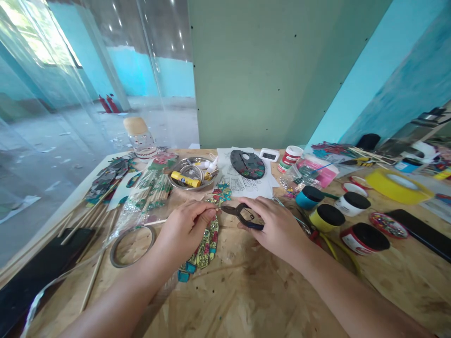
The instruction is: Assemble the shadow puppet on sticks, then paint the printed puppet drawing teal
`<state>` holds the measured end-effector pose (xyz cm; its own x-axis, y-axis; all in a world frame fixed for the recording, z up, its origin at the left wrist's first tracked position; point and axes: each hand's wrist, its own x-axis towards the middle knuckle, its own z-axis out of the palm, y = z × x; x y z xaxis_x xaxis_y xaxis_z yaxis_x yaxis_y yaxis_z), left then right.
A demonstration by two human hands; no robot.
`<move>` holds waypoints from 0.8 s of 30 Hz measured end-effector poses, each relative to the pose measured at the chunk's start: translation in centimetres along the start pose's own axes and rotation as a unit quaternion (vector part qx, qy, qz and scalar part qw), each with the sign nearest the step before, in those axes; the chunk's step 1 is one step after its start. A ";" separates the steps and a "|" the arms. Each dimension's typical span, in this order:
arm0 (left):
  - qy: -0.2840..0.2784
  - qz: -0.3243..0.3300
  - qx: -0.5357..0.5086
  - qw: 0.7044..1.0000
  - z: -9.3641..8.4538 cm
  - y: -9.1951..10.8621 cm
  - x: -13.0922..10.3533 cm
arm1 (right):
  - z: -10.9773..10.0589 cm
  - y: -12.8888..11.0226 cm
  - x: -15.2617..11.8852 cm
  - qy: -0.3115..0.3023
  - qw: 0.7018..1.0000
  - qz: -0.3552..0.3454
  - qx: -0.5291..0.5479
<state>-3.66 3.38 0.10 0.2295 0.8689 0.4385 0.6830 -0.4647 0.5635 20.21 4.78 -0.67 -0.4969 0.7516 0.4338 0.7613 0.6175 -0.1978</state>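
Near the middle of the wooden table, my left hand point(190, 223) is closed in a pinch on something small at its fingertips, too small to make out. My right hand point(269, 218) is wrapped round the black handles of a pair of pliers point(243, 216). The pliers' jaws point left and reach the left fingertips. Below and between the hands lies a colourful patterned paper figure point(204, 249) with yellow, red and blue parts, partly hidden by my left hand. More coloured paper pieces point(222, 191) show just beyond the fingertips.
A metal bowl point(193, 187) with a yellow glue stick stands behind my left hand. A tape roll point(114, 253) and sticks point(93, 277) lie left. Paint jars point(327, 217), yellow tape point(400, 186) and a black phone point(421, 234) are right. A dark disc point(247, 163) rests on drawings behind.
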 end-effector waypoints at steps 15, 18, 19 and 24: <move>0.033 0.035 0.017 0.999 0.2 -0.1 -0.3 | 0.1 0.0 -0.2 -0.005 0.999 -0.017 0.034; 0.072 0.084 0.053 0.992 0.2 -0.2 -0.4 | 0.6 -0.5 -0.3 -0.013 0.996 0.015 0.082; 0.086 0.111 0.075 0.987 0.2 -0.3 -0.5 | 0.7 -0.7 -0.3 -0.026 0.993 0.036 0.107; 0.100 0.228 0.213 0.945 0.2 -0.9 -0.6 | 0.9 -1.4 -0.4 -0.145 0.959 0.111 0.217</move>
<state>-4.25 3.30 -0.80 0.4606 0.5251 0.7156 0.7711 -0.6360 -0.0297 19.00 3.87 -1.34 -0.4859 0.8696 0.0879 0.6477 0.4258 -0.6318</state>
